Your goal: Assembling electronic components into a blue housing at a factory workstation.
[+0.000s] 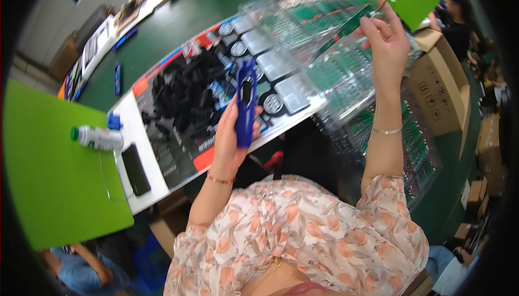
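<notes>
In the head view, our left hand (227, 136) is in the near middle, its fingers curled around a blue plastic shell (244, 125). We hold the shell with its long side running away from us, and a dark opening shows in its far half. Our right hand (390, 36) is raised at the far right, pinching a narrow green circuit board (346, 27) by its right end; the board slants down to the left, and a thin reddish wire (384, 2) sticks up by our fingertips. The two hands are well apart.

Beyond and left of the shell, we have a heap of small black parts (184, 85) on a printed sheet (178, 160) with red patches. To its right, below our raised hand, clear plastic trays (335, 74) hold more green boards. A cardboard box (440, 87) stands open at the right, just beside our right forearm.

On the left, a white bottle (100, 138) with a green cap lies on its side, near a small blue piece (114, 122) and a dark flat rectangle (135, 170). Farther off, another blue piece (118, 78) lies on the dark green table (211, 9). A person in blue (84, 274) is at the near left.
</notes>
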Action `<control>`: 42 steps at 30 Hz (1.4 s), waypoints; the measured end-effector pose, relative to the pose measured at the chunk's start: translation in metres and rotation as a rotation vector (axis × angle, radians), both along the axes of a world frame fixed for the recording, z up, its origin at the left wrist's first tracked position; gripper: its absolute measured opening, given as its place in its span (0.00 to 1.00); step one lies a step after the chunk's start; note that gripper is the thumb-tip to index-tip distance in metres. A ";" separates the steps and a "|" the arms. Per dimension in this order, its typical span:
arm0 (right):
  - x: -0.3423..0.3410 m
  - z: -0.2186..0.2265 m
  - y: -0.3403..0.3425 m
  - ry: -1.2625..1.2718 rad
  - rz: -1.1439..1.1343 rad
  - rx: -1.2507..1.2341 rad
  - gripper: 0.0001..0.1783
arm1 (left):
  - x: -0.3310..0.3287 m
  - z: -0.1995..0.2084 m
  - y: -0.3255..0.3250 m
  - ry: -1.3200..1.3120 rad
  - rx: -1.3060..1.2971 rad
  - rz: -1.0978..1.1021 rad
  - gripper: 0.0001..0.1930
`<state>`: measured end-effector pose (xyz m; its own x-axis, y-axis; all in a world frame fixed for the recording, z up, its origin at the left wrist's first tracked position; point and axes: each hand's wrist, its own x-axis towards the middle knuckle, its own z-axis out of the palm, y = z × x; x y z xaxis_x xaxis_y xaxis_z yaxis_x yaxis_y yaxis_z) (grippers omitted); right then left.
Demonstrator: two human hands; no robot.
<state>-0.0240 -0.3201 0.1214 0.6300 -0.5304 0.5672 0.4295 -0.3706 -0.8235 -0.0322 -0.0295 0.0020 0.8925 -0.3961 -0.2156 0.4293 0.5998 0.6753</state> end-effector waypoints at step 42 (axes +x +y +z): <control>-0.018 -0.082 0.131 0.442 0.675 0.228 0.14 | -0.012 -0.008 0.019 -0.157 0.104 -0.086 0.25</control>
<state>-0.0424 -0.1896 0.0396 0.9926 -0.0309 0.1178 0.1192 0.0458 -0.9918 -0.0441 -0.0102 -0.0063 0.8824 -0.4548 -0.1202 0.3602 0.4891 0.7944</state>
